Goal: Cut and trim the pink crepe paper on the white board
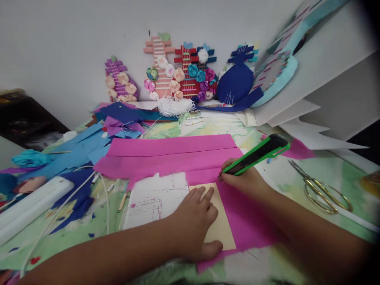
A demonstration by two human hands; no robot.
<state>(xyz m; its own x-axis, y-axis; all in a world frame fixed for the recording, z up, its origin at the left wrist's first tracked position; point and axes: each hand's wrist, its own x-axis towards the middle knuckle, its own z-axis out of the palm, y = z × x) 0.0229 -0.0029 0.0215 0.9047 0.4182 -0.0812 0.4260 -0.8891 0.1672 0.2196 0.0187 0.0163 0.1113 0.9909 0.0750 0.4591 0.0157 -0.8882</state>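
My left hand (197,221) lies flat with its fingers spread on a cream card rectangle (221,225), pressing it onto bright pink fabric (252,219). In my right hand (246,180) is a green and black utility knife (257,154), gripped low near its front end. The knife's tip is down by the far right corner of the card, over the pink fabric; the blade itself is hard to make out. A scored white board (148,200) lies partly under the fabric, left of the card. Another pink strip (172,146) stretches across beyond it.
Gold-handled scissors (322,194) rest at the right. A white power strip (35,202) with a cord and blue fabric scraps (77,146) lie at the left. Several flower-decorated guitar-shaped pieces (160,67) lean on the wall, beside a tangle of white yarn (175,106). Folded white board (320,87) stands at right.
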